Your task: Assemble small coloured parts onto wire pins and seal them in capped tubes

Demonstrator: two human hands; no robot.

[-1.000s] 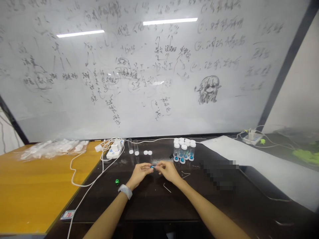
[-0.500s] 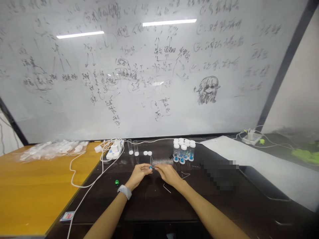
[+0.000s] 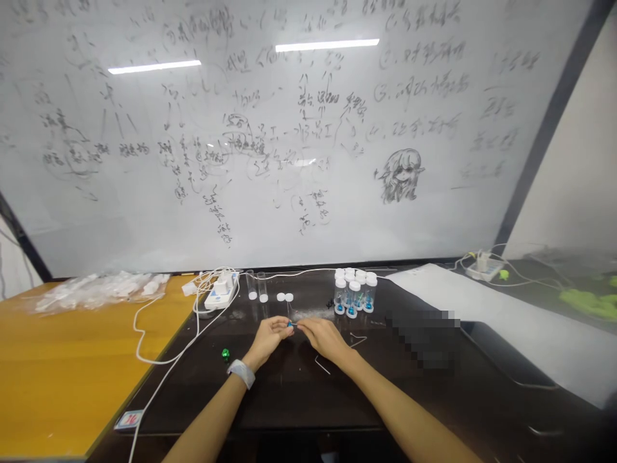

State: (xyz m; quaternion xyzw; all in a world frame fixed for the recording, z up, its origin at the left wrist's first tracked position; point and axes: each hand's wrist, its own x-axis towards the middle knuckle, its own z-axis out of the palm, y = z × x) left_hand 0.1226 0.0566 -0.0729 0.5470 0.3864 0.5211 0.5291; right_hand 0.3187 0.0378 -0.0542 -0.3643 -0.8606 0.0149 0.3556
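counting 2 bare hands (image 3: 268, 334), 1 shiny blue piece (image 3: 290, 324), 1 shiny green piece (image 3: 225, 354), 2 thin bent silver rods (image 3: 322, 366) lying loose, 2 clear open-topped cylindrical tubes (image 3: 261, 286), 2 loose round white caps (image 3: 289, 297), 2 white rectangular power strips (image 3: 218, 300), at least 6 clear white-capped tubes (image 3: 354, 299), overlapping closely.
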